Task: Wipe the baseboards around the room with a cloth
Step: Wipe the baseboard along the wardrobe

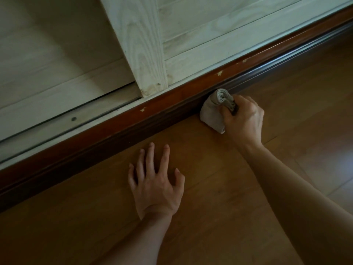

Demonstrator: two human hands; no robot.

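The right hand grips a bunched grey cloth against the dark reddish wooden baseboard; the left hand rests splayed on the wooden floor.

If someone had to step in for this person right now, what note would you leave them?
Right hand: grips the bunched cloth, held against the lower part of the baseboard.
Left hand: fingers spread, flat on the floor, holding nothing.
Done: the picture does not show which stretch is already wiped.
Left to do: wipe along the baseboard, then round the room.
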